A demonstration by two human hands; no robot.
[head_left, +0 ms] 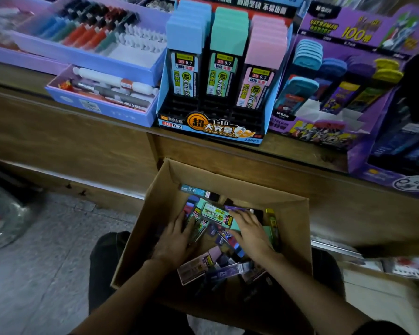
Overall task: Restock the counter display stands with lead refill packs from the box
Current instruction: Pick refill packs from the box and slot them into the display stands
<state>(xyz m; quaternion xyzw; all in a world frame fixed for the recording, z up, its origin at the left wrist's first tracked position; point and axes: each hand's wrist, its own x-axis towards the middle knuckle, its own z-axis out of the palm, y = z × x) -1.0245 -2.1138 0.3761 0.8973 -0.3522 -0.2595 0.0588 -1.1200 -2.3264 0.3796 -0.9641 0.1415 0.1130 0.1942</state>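
A cardboard box (155, 197) sits on my lap, filled with several loose lead refill packs in teal, pink, purple and yellow. Both my hands are inside it. My left hand (177, 238) rests on the packs at the left with its fingers spread and fairly straight. My right hand (250, 232) holds the right end of a teal lead refill pack (215, 215) between thumb and fingers; the pack lies label up on top of the pile. On the counter behind stands a blue display stand (210, 124) with rows of blue, teal and pink packs. A purple display stand (324, 131) is to its right.
The wooden counter (82, 146) runs across the view above the box. Lilac trays of pens and markers (102, 105) stand at the left of the blue stand. A grey tiled floor (46, 262) lies at the lower left, with a clear plastic bag (2, 218) at the far left.
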